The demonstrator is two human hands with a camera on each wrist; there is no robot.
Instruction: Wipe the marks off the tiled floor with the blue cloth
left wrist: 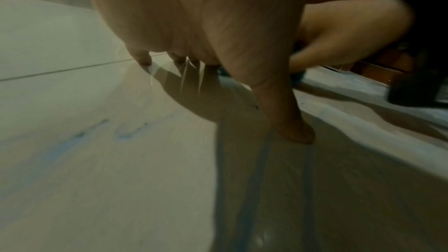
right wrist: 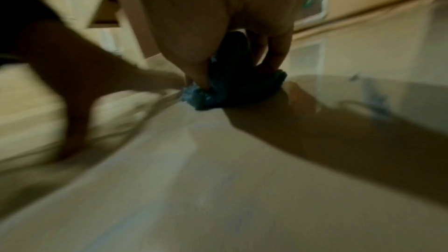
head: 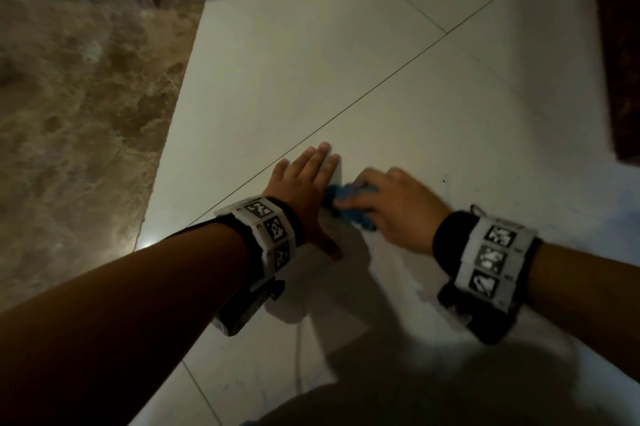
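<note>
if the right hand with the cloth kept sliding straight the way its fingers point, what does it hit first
Most likely the left hand. The right hand grips the blue cloth on the tiled floor, fingers pointing toward the left hand pressed flat there; the cloth already looks to be at its edge.

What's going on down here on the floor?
A person is cleaning a pale tiled floor. Their right hand grips a bunched-up blue cloth and presses it to the tile, while the left hand lies flat on the floor beside it with fingers straight. Faint blue smears show on the tile nearer the person, so some marks are not yet wiped off.
</note>
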